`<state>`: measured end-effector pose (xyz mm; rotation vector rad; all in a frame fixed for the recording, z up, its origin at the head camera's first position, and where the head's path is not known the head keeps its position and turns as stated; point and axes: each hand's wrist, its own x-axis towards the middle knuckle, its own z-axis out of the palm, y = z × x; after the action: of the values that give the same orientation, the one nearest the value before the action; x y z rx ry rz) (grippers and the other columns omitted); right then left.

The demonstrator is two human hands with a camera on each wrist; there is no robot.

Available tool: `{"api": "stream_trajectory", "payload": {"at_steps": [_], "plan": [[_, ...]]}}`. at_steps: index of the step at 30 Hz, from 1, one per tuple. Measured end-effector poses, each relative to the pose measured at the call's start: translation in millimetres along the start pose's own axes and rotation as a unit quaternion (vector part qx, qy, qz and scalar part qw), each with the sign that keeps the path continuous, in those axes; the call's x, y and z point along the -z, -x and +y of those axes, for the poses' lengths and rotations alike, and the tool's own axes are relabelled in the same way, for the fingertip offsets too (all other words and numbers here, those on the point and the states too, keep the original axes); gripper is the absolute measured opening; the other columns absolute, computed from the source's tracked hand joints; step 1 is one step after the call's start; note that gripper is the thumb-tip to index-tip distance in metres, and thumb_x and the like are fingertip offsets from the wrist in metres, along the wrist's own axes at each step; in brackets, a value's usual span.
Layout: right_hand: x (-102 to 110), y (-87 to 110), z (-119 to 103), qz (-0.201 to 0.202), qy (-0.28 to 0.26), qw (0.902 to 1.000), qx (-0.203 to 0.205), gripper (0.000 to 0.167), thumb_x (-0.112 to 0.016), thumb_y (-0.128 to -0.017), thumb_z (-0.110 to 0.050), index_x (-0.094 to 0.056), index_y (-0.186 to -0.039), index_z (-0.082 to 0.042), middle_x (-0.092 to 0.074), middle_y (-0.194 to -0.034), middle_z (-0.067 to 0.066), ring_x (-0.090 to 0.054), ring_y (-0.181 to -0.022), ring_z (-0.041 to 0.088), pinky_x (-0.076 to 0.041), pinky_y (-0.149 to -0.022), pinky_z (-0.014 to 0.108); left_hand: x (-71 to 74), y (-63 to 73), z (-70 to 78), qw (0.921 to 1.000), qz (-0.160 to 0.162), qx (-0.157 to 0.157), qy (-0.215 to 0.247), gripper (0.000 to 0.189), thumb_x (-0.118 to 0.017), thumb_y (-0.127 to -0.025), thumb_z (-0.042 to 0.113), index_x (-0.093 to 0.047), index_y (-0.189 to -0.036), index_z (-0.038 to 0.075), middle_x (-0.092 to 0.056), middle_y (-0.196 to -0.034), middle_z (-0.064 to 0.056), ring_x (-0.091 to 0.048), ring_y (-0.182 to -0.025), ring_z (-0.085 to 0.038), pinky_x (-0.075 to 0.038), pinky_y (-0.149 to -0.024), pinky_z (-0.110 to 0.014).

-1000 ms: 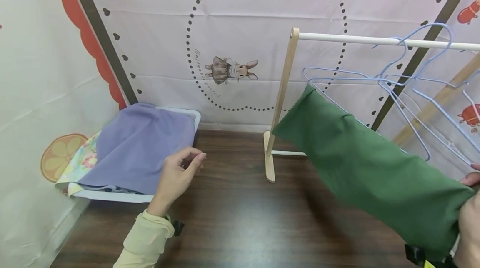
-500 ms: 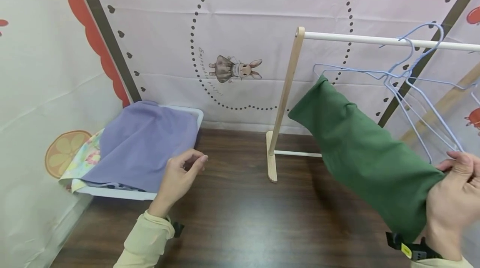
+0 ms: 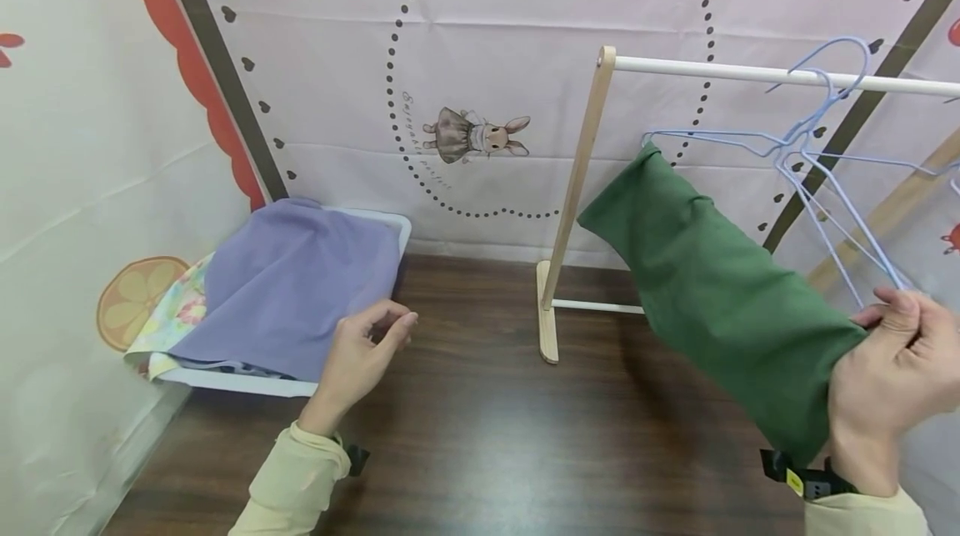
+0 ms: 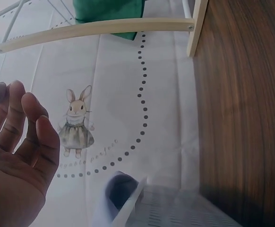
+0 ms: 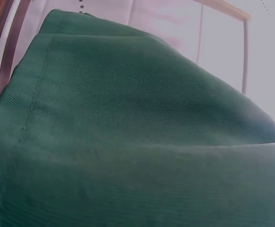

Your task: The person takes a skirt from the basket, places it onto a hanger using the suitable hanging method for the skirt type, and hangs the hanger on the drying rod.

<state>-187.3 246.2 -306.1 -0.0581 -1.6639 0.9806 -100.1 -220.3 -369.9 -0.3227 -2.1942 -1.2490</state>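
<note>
A green cloth [image 3: 735, 278] hangs at a slant on a light-blue wire hanger [image 3: 855, 215], its far corner at the hanger's far end. Pinched in the thumb and fingers of my right hand [image 3: 892, 369] are the cloth's near corner and the hanger's near end. In the right wrist view the green cloth [image 5: 128, 104] fills most of the picture and hides that hand. My left hand [image 3: 367, 344] hovers beside the white basket [image 3: 247, 382], fingers loosely curled with nothing in them; the left wrist view shows the same hand [image 4: 21, 142] holding nothing.
A wooden rack with a white rail [image 3: 705, 67] carries the light-blue hangers at the right. In the basket at the left lie a purple cloth [image 3: 300, 286] and a floral cloth [image 3: 176, 315]. Behind stands a printed fabric wall [image 3: 315, 94]; the tabletop [image 3: 480, 419] is dark wood.
My right hand has come further into view, moving left with the near end of the green cloth and the hanger. The view has shifted slightly; my left hand keeps its place.
</note>
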Motion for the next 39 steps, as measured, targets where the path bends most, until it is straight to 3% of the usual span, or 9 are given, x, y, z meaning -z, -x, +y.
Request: {"api": "stream_trajectory", "payload": {"at_steps": [10,15,21,28,32,35,39], "plan": [[-3.9,-1.7,-1.6,0.023,0.007,0.9997,0.000,0.024,-0.051,-0.101,-0.010,-0.073,-0.097,-0.001,-0.049,-0.067,-0.029,-0.046,-0.061,-0.017,-0.036,-0.066,0.009,0.2,0.0,-0.4,1.0000,-0.003,-0.002,-0.007,0.006,-0.065,-0.091,-0.002,-0.066,-0.085,0.000,-0.062,-0.065,-0.008,-0.057,-0.058,-0.015,-0.044,-0.050,-0.023],[-6.4,-2.9,-3.7,0.015,0.024,0.9996,0.005,0.026,-0.049,-0.102,-0.010,-0.071,-0.100,0.002,-0.046,-0.069,-0.031,-0.043,-0.062,-0.018,-0.034,-0.066,0.009,-0.1,0.1,0.2,1.0000,-0.006,-0.003,-0.004,0.009,-0.065,-0.091,-0.003,-0.066,-0.085,0.005,-0.063,-0.066,-0.008,-0.058,-0.059,-0.015,-0.045,-0.049,-0.027],[-12.8,-4.0,9.7,0.018,0.035,0.9990,0.021,0.024,-0.051,-0.101,-0.014,-0.073,-0.098,-0.006,-0.045,-0.070,-0.033,-0.043,-0.063,-0.019,-0.034,-0.065,0.009,-1.1,0.4,-0.5,1.0000,-0.006,-0.001,0.000,0.012,-0.065,-0.091,-0.002,-0.066,-0.085,0.008,-0.062,-0.065,-0.007,-0.057,-0.058,-0.015,-0.044,-0.048,-0.026],[-17.0,0.5,20.0,0.029,0.059,0.9977,0.015,0.028,-0.054,-0.100,-0.019,-0.073,-0.088,-0.002,-0.043,-0.068,-0.033,-0.041,-0.064,-0.021,-0.036,-0.068,0.006,-2.9,1.2,-1.8,0.9999,-0.010,-0.004,0.001,0.012,-0.065,-0.090,-0.002,-0.065,-0.085,0.008,-0.061,-0.066,0.000,-0.059,-0.057,-0.022,-0.045,-0.047,-0.028],[-18.0,-0.3,23.8,0.037,0.073,0.9966,0.009,0.025,-0.053,-0.101,-0.017,-0.073,-0.094,-0.005,-0.042,-0.068,-0.035,-0.039,-0.062,-0.023,-0.034,-0.067,0.005,-3.3,1.5,-1.9,1.0000,-0.009,-0.002,0.002,0.011,-0.065,-0.090,-0.003,-0.065,-0.085,0.007,-0.062,-0.065,-0.006,-0.059,-0.057,-0.022,-0.046,-0.047,-0.028],[-17.2,-2.7,27.5,0.041,0.083,0.9957,0.010,0.024,-0.051,-0.101,-0.016,-0.073,-0.096,-0.005,-0.040,-0.068,-0.036,-0.037,-0.064,-0.024,-0.036,-0.073,0.008,-3.8,1.6,-2.3,0.9999,-0.011,-0.003,0.002,0.009,-0.065,-0.090,-0.003,-0.066,-0.085,0.005,-0.063,-0.065,-0.010,-0.059,-0.056,-0.020,-0.047,-0.048,-0.028],[-15.1,-5.6,32.6,0.042,0.082,0.9957,-0.006,0.024,-0.050,-0.102,-0.021,-0.072,-0.099,-0.012,-0.041,-0.069,-0.037,-0.039,-0.064,-0.024,-0.037,-0.074,0.010,-4.1,1.5,-2.6,0.9999,-0.011,-0.007,0.002,0.007,-0.065,-0.090,-0.003,-0.066,-0.085,0.001,-0.063,-0.065,-0.010,-0.059,-0.056,-0.017,-0.047,-0.048,-0.027]]}}
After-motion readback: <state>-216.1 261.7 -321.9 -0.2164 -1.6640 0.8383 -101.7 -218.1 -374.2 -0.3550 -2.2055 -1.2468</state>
